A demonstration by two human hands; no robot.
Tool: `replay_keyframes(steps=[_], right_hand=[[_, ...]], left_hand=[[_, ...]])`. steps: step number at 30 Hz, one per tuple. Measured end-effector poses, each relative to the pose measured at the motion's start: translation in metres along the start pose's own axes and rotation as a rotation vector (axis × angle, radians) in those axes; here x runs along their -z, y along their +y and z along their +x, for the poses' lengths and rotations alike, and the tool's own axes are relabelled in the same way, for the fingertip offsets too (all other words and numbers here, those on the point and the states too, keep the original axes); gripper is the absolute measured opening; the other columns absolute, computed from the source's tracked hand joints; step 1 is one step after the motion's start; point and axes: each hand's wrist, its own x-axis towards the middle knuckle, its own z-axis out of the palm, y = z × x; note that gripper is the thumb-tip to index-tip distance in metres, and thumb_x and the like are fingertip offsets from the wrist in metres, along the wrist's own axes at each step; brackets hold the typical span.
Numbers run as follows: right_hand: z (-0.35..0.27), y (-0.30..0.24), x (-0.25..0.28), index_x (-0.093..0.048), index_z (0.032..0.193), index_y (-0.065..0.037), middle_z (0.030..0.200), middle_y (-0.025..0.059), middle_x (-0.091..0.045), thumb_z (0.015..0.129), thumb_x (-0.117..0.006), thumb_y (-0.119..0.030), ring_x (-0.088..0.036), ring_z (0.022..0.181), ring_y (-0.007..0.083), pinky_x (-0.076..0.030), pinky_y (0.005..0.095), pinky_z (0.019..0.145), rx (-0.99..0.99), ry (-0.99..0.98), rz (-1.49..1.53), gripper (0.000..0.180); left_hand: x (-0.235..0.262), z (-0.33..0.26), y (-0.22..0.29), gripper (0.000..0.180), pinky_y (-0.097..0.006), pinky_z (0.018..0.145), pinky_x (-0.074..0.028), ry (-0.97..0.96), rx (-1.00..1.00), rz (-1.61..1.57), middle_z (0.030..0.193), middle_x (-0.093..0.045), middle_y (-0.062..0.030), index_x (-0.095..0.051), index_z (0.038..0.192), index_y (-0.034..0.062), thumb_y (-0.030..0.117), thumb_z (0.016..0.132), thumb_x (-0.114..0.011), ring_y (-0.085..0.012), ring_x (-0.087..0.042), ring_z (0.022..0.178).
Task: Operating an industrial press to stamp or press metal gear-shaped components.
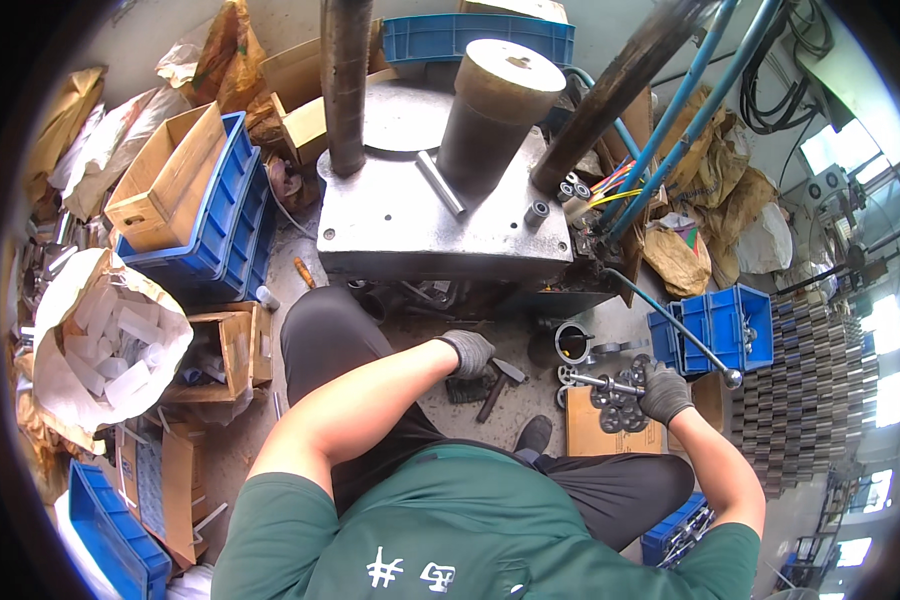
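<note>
My left hand (468,352), in a grey work glove, is curled closed in front of my left knee. Its fingertips are turned away, so anything inside the fist is hidden. Just right of it, a hammer (491,398) with a dark handle lies low near the floor. My right hand (664,393), gloved the same way, is closed around one end of a shiny stepped metal rod (602,383), which points left. Beneath the rod, several round metal parts (625,415) are heaped on a cardboard box (585,432).
Ahead stands a press with a thick steel table (410,225), bearing a loose metal tube (440,183) and a small bushing (537,213). Blue crates (725,325) and stacked metal pieces (800,385) are at right. A sack of white pieces (55,385) sits at left. A lever (685,335) juts toward me.
</note>
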Motion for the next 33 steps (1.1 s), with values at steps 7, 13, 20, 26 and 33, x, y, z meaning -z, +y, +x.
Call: replay_keyframes(steps=[7, 13, 20, 26, 33], right_hand=[[0.000, -0.093, 0.074, -0.058, 0.122, -0.002, 0.106, 0.0280, -0.073, 0.085, -0.075, -0.028, -0.072, 0.101, 0.0482, -0.058, 0.0562, 0.084, -0.070, 0.207, 0.425, 0.048], [0.007, -0.168, 0.100, -0.057, 0.117, -0.001, 0.093, 0.0246, -0.070, 0.085, -0.069, -0.015, -0.071, 0.088, 0.0427, -0.057, 0.0513, 0.078, 0.106, 0.445, 0.992, 0.037], [0.074, -0.296, 0.119, -0.052, 0.124, -0.006, 0.095, 0.0054, -0.064, 0.089, -0.073, -0.004, -0.063, 0.077, 0.0107, -0.055, 0.0281, 0.066, 0.358, 0.533, 1.949, 0.041], [0.132, -0.391, 0.178, -0.051, 0.129, 0.001, 0.115, 0.0247, -0.062, 0.086, -0.067, -0.021, -0.072, 0.094, 0.0382, -0.061, 0.0489, 0.086, 0.051, 0.756, 1.171, 0.051], [0.136, -0.405, 0.167, -0.052, 0.130, 0.000, 0.124, 0.0283, -0.058, 0.089, -0.065, -0.029, -0.069, 0.100, 0.0489, -0.058, 0.0555, 0.094, 0.088, 0.689, 1.130, 0.053]], left_hand=[[-0.029, -0.038, 0.033, 0.077, -0.052, 0.094, -0.055, -0.225, 0.345, -1.243, 0.120, -0.079, -0.0163, -0.068, 0.141, 0.0058, 0.071, 0.107, -0.047, -0.0352, -0.077, 0.104], [-0.010, -0.093, 0.059, 0.057, -0.051, 0.109, -0.056, 0.452, 0.256, -2.396, 0.142, -0.067, -0.0182, -0.056, 0.144, 0.0017, 0.044, 0.107, -0.065, -0.0298, -0.067, 0.127], [0.048, -0.167, -0.057, 0.041, -0.037, 0.083, -0.067, 1.271, -0.223, -1.949, 0.111, -0.077, -0.0129, -0.065, 0.131, -0.0015, 0.031, 0.107, -0.066, -0.0229, -0.076, 0.097], [0.097, -0.201, -0.116, 0.053, -0.046, 0.110, -0.050, 1.799, 0.686, -0.420, 0.134, -0.067, -0.0212, -0.062, 0.143, 0.0006, 0.031, 0.100, -0.074, -0.0348, -0.063, 0.128], [0.088, -0.178, -0.102, 0.057, -0.061, 0.127, -0.026, 1.102, 0.806, 0.167, 0.158, -0.060, -0.0079, -0.064, 0.151, 0.0226, 0.050, 0.101, -0.063, -0.0315, -0.045, 0.154]])
